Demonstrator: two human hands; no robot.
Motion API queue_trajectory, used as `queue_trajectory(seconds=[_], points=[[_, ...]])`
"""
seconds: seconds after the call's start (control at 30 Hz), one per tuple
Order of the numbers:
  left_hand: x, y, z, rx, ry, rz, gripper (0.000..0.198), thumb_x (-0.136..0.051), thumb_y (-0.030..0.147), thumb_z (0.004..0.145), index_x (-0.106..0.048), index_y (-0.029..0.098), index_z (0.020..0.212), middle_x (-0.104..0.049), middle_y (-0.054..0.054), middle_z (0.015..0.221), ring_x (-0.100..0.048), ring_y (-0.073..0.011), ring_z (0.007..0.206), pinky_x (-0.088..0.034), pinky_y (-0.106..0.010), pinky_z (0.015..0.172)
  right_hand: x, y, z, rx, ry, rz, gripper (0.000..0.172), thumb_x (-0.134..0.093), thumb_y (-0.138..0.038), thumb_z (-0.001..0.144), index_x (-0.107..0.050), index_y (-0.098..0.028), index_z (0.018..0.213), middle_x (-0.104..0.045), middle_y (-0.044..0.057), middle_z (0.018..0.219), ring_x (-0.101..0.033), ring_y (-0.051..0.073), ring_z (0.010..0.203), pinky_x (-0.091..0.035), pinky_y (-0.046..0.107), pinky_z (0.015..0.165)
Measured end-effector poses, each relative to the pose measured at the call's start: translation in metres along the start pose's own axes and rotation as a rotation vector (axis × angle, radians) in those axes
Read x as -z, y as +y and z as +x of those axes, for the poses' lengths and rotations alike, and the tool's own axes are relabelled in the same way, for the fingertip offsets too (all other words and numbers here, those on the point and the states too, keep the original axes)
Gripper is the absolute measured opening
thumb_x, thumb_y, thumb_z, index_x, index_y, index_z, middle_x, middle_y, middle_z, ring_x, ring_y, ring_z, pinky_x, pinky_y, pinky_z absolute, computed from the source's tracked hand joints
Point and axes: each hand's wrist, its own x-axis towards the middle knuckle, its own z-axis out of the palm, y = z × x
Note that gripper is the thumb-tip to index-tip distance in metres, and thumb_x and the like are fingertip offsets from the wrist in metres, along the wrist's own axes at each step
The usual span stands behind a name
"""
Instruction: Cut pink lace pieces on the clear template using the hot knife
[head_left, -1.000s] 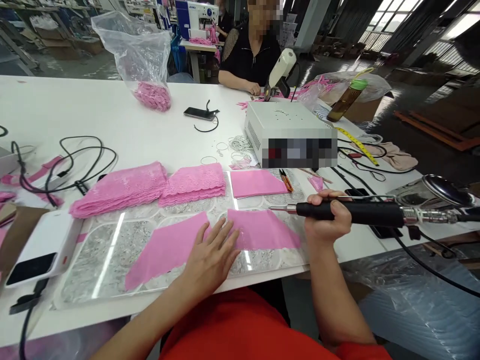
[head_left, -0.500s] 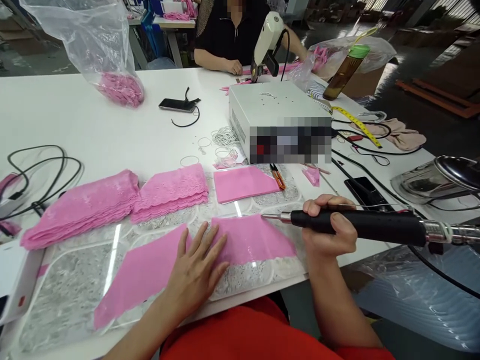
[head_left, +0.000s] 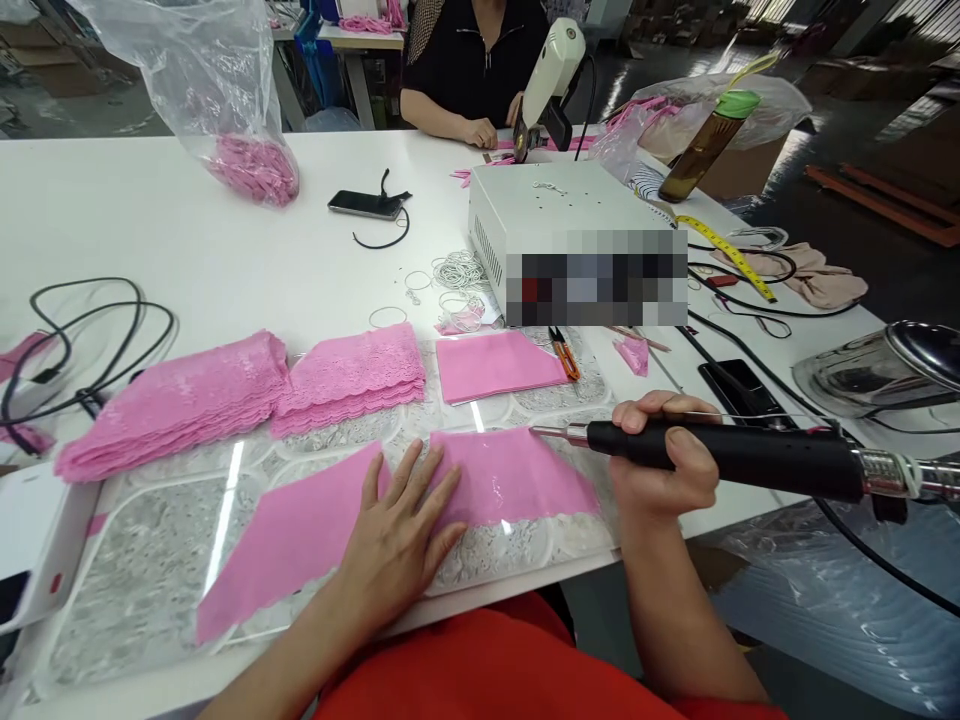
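My left hand (head_left: 405, 520) lies flat with fingers spread, pressing on two pink fabric pieces, a left one (head_left: 300, 535) and a right one (head_left: 517, 475). In my right hand (head_left: 667, 470) is a corded hand tool (head_left: 750, 458) with a black handle and a slim metal tip. Its tip points left and meets the top edge of the right fabric piece, near where that edge starts to slope down; whether it presses in I cannot tell. Both pieces rest on a clear, shiny sheet over a grey patterned mat (head_left: 150, 570).
Behind the fabric are stacked pink lace pieces (head_left: 349, 380), a flat pink stack (head_left: 499, 365), orange-handled snips (head_left: 565, 355) and a grey box (head_left: 555, 195). A metal pot (head_left: 847, 370), tape measure (head_left: 727, 255) and cables stand right. Opposite sits a person (head_left: 472, 80).
The whole view has shifted slightly to the left, so things appear a little further right. Both hands, the tool and the fabric keep nearly the same positions relative to each other.
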Motion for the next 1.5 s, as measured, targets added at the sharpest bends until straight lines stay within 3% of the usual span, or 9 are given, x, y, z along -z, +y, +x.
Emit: queue_trajectory(seconds=[0.53,0.73,1.0,1.5], points=[[-0.002,-0.001,0.002,0.004,0.029,-0.042,0.041,-0.05,0.033,0.097,-0.055,0.019,0.135,-0.051,-0.013,0.145,-0.039,-0.0332,0.14,-0.016,-0.056,0.119,0.002,0.002,0.0,0.014,-0.041,-0.007,0.011,-0.055,-0.024,0.062,-0.056,-0.021,0.072,-0.057,-0.002,0.067,-0.05,0.01,0.05,-0.044,0.028,0.052],[0.0,-0.004,0.001,-0.045,-0.008,0.01,0.044,-0.052,0.031,0.096,-0.052,0.019,0.138,-0.048,-0.013,0.147,-0.034,-0.0336,0.143,-0.015,-0.056,0.119,0.012,-0.014,0.007,0.0,0.05,-0.04,0.012,-0.054,-0.029,0.06,-0.054,-0.021,0.069,-0.053,-0.003,0.065,-0.046,0.009,0.046,-0.04,0.027,0.047],[0.0,-0.004,0.001,-0.043,-0.006,-0.005,0.046,-0.053,0.03,0.096,-0.05,0.019,0.14,-0.048,-0.013,0.148,-0.032,-0.0341,0.144,-0.014,-0.057,0.119,0.032,-0.032,0.006,0.004,-0.033,-0.063,0.012,-0.054,-0.027,0.059,-0.059,-0.022,0.068,-0.054,-0.002,0.063,-0.043,0.01,0.045,-0.041,0.029,0.043],[0.0,-0.005,0.002,-0.064,-0.003,0.018,0.045,-0.053,0.03,0.096,-0.051,0.018,0.139,-0.049,-0.014,0.146,-0.032,-0.0349,0.144,-0.014,-0.058,0.119,0.024,-0.025,0.0,-0.016,-0.074,-0.019,0.012,-0.057,-0.025,0.059,-0.06,-0.019,0.07,-0.059,-0.001,0.064,-0.05,0.01,0.046,-0.044,0.027,0.046]])
